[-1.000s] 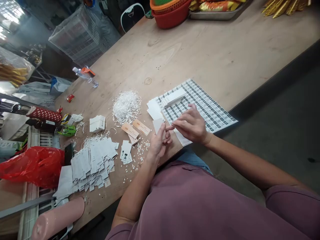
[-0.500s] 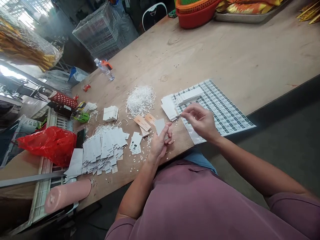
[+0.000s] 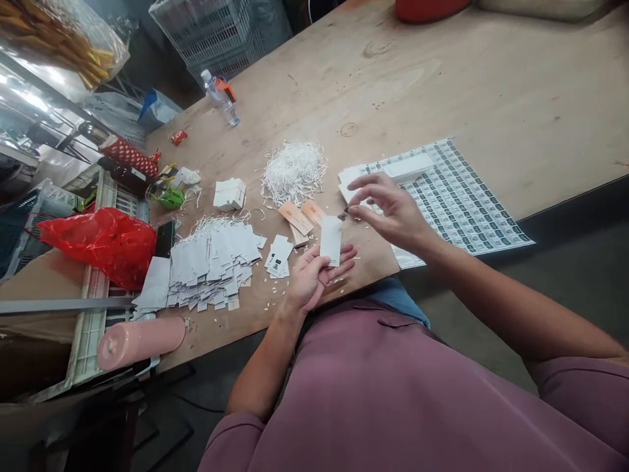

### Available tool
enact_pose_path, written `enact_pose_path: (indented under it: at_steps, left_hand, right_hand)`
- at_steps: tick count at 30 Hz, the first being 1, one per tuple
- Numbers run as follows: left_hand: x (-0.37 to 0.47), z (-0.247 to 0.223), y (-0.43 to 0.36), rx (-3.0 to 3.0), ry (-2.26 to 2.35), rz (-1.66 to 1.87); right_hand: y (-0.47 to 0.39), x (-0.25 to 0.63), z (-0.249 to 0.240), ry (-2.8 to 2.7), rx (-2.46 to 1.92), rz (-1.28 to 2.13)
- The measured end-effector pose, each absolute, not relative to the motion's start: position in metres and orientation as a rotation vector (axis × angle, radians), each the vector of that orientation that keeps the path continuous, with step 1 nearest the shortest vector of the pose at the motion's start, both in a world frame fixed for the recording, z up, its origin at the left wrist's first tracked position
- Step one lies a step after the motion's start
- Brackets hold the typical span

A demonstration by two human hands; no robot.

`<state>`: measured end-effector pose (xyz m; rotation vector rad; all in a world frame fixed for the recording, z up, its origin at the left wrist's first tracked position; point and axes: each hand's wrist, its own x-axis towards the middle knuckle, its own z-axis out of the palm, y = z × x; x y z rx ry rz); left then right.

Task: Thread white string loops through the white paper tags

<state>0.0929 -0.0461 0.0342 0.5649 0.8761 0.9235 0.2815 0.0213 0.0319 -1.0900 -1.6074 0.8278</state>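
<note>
From the left of the desk, a red bag sits beside a phone, and next to them spreads a deep pile of white cards, which suggests a good share of the work is done. A squared white block stands beyond the pile. Nearer you, the marked cards show dark print; past them lie orange cards and a loose tangle of white strings. Judging by what is spread out, you are partway along, with plenty of material left; the count cannot be told.

At the centre, your left hand is palm up, fingers spread beneath a single white card, thumb holding its lower end. The card's upper face lacks the dark print of the marked cards. Just to its right, your right hand reaches in above the desk, outer fingers lifted and curved, thumb and forefinger in a narrow pinch on a small dark piece, too blurred to identify. Whether that piece touches the card's upper corner or sits just beside it cannot be told. At right, a sheet carries row upon row of dark print, a white stack on top, its near side reaching past the desk's edge.
</note>
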Motion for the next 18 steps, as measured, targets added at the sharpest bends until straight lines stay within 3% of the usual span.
enact_pose_path:
  at_steps: [5,18]
  left_hand:
    - [0.089,0.036,-0.046,0.52,0.882,0.931]
    - [0.081,0.036,-0.047,0.531,0.905,0.951]
  right_hand:
    - [0.011,0.27,0.036,-1.905,-1.06,1.043]
    - [0.014,0.247,0.038,-2.043,-1.172,1.054]
